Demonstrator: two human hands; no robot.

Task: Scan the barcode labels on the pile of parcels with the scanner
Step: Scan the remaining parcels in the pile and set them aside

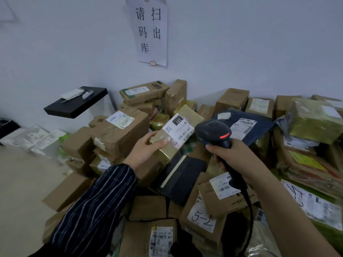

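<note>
My left hand (146,148) grips the near end of a small tan parcel (187,115) wrapped in clear tape, lifted above the pile. Its white label (178,132) faces up and reads 231. My right hand (233,156) holds the handle of a black barcode scanner (213,130), whose head sits just right of the label with a red light glowing on it. The scanner's cable (248,206) runs down toward me. A pile of cardboard parcels (118,130) and mailer bags fills the floor below both hands.
A dark blue mailer bag (246,125) lies behind the scanner. A black shelf (76,104) on the left wall carries small items. A paper sign (148,30) hangs on the white wall. Bare floor (22,182) lies at the left.
</note>
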